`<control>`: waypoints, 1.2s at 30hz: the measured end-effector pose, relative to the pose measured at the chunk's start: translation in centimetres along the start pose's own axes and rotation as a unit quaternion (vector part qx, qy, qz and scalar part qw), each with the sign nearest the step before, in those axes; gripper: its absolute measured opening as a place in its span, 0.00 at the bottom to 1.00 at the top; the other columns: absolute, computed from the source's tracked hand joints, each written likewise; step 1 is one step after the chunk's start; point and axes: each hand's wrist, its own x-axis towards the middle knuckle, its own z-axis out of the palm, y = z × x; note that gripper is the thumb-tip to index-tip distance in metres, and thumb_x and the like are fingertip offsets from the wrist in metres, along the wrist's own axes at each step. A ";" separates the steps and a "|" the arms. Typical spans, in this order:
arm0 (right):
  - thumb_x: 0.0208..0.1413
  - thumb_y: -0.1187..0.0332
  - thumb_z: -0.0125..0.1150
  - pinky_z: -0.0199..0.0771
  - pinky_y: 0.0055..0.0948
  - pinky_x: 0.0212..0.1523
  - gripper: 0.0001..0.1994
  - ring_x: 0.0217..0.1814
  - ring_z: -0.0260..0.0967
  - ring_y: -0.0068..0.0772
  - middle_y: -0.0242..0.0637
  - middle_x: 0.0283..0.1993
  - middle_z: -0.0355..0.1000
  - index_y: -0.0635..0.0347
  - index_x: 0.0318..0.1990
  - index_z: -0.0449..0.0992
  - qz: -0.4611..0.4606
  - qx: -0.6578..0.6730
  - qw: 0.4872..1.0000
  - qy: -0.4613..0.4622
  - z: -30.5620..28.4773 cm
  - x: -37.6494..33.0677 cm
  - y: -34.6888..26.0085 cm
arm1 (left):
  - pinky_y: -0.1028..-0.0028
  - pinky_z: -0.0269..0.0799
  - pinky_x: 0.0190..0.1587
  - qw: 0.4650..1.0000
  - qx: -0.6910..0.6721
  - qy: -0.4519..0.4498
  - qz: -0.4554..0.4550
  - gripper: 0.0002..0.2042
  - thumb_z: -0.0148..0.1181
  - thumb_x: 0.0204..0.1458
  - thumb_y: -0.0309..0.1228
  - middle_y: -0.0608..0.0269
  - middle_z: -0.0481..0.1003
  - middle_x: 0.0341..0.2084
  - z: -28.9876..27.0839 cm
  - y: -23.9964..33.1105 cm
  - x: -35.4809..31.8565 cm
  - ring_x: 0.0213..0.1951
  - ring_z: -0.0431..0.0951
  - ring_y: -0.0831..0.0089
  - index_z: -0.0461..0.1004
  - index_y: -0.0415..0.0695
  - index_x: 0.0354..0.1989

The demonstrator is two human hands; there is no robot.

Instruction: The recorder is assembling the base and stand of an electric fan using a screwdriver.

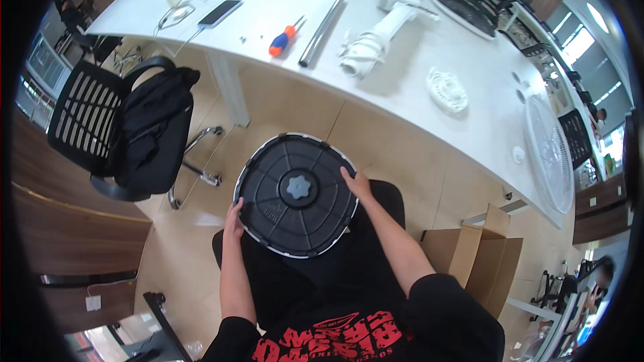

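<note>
Over my lap I hold a round fan base (275, 211), its black ribbed underside facing up and a white edge around it. A grey-blue star-shaped knob (298, 187) sits at its middle. My left hand (233, 220) grips the rim at the lower left, fingers partly hidden by it. On the upper right side of the rim, my right hand (356, 182) is closed with the thumb on top. The base is apart from the table and tilted slightly toward me.
The white table (402, 97) bears a screwdriver (282, 41), a metal tube (322, 31), a white fan body with wound cord (369, 47), a white plastic part (447, 90), a grille (550, 154) and a phone (221, 13). A chair (127, 127) stands left, an opened cardboard box (479, 255) right.
</note>
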 end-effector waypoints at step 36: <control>0.67 0.46 0.49 0.75 0.38 0.51 0.22 0.48 0.74 0.32 0.37 0.45 0.75 0.54 0.53 0.72 0.025 0.584 0.714 -0.387 6.7 -5.4 -6.1 | 0.61 0.77 0.50 0.846 -0.452 0.002 0.285 0.30 0.60 0.57 0.58 0.58 0.76 0.43 2.6 8.5 -19.8 0.46 0.78 0.63 0.67 0.45 0.55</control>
